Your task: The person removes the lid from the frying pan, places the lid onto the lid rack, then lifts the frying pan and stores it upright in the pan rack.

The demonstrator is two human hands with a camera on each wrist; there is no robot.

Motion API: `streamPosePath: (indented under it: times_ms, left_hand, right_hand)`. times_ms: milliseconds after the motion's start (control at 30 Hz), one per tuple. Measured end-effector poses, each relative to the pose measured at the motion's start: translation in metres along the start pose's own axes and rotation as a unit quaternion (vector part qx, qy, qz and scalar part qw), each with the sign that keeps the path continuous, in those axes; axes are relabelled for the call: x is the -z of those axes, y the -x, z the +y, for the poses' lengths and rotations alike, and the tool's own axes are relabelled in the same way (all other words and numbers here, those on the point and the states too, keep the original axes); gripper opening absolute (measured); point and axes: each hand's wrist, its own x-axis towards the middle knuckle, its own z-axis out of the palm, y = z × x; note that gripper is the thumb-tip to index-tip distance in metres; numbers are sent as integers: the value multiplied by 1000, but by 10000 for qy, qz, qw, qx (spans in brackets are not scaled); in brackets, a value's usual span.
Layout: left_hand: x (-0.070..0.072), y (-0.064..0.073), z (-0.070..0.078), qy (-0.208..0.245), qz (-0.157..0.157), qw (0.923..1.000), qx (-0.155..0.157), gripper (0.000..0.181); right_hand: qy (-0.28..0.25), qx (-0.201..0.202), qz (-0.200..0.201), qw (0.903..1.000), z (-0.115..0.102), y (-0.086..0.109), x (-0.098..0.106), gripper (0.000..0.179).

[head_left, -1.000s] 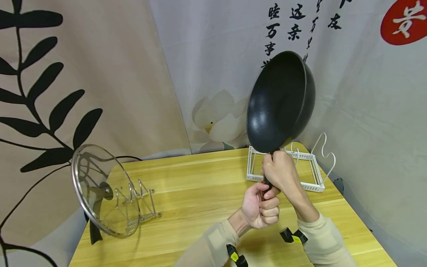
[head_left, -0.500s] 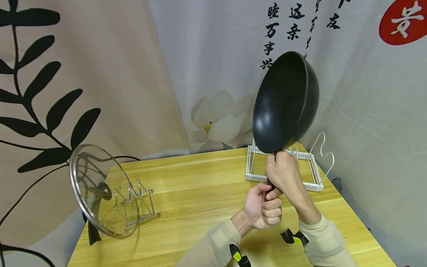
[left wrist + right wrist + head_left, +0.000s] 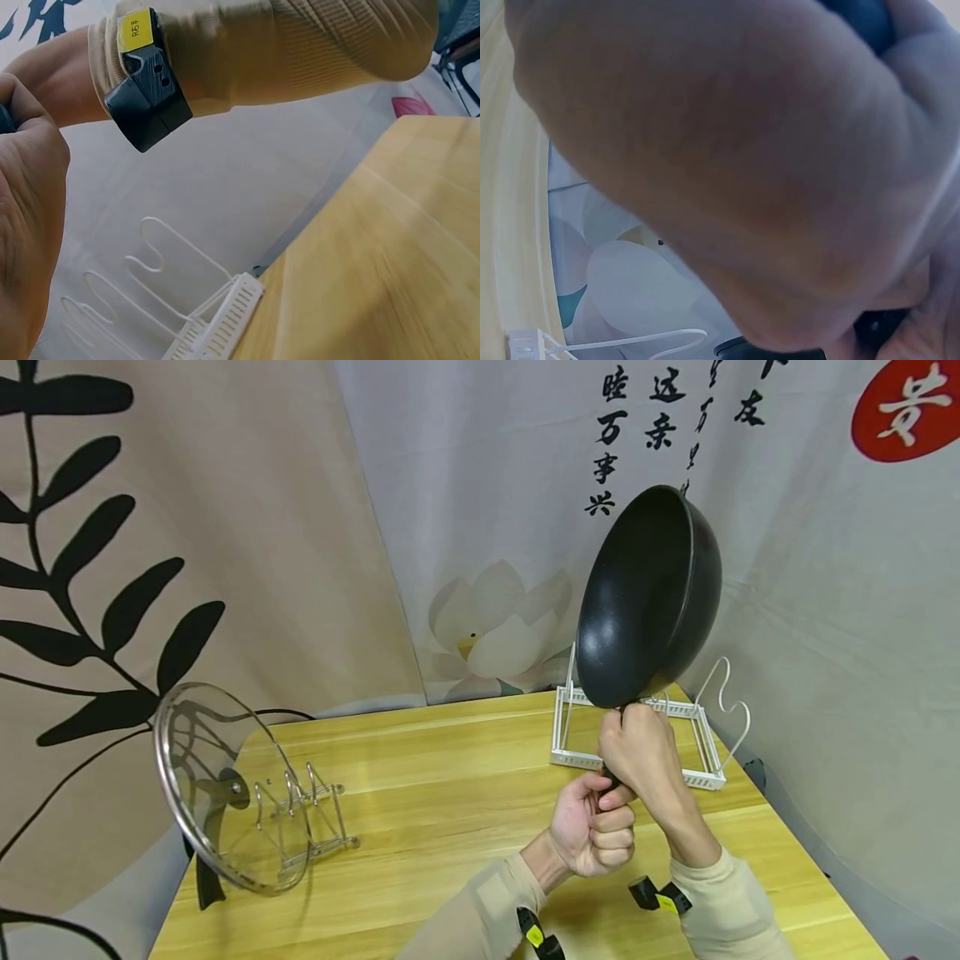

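A black deep frying pan (image 3: 637,593) is held up in the air, its bowl above my hands and its inside turned to the left and toward me. My right hand (image 3: 641,747) grips the handle close under the bowl. Lower down, my left hand (image 3: 596,831) curls round the end of the same handle, with most of the handle hidden by fingers. In the left wrist view, part of my left hand (image 3: 30,195) shows at the left edge. My right hand (image 3: 727,165) fills most of the right wrist view.
A white rack (image 3: 701,777) with curved wire dividers lies behind the hands at the table's back right. On the left, a glass lid (image 3: 168,760) with a steel rim stands upright beside a small metal wire rack (image 3: 333,818). Curtains hang behind the wooden table (image 3: 450,752).
The frying pan has shifted a little to the right, then slightly down, with both hands still round its handle. The lid and racks stay in place.
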Motion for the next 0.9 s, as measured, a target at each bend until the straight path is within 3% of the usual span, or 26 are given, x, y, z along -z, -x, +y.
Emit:
streamPosePath:
  times_ms: [467,900]
  left_hand:
    - [7,3,-4,178,44,9998,-38,29]
    - [13,10,-9,238,99,9996,-129,29]
  right_hand:
    - [78,-200,-10,9998,8,1,-7,43]
    - [119,-269,-254,9992,12,4,-15,41]
